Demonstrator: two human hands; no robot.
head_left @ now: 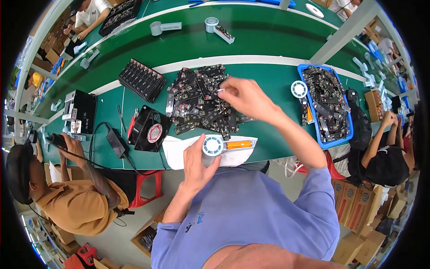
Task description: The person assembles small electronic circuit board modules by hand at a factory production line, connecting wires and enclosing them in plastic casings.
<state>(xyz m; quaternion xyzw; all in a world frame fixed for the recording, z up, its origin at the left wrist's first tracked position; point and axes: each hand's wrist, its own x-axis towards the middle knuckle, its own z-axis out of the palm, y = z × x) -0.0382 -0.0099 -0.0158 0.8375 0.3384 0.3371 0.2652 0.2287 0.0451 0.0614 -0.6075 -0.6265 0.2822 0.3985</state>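
Currently steadying an opened handheld fan [218, 145] with the left hand [194, 163] while reaching into a heap of circuit boards [190, 96] with the right hand [245, 97]. Reads as a part-picking step within fan assembly, judging by the exposed handle; can't confirm from one view. Left: curled about half closed around the round head, thumb on one side, fingers on the other. Right: closed to a thumb-and-finger pinch over the boards, with a small pale piece [221, 91] at the fingertips; can't tell whether loose or fixed to a board. Next move probably calls for a clean lift without dragging neighbouring boards, plus a steady hold on the left. As for location: near edge of the bench [274, 142], over a white sheet [175, 151], just in front of the torso, handle pointing right; can't tell if touching the sheet or held slightly above. As for looks: pale blue-grey, round slotted head with a plain centre cap, handle shell open on the upper side, orange cylinder [238, 144] lying lengthwise inside. Too small to make out any wiring.
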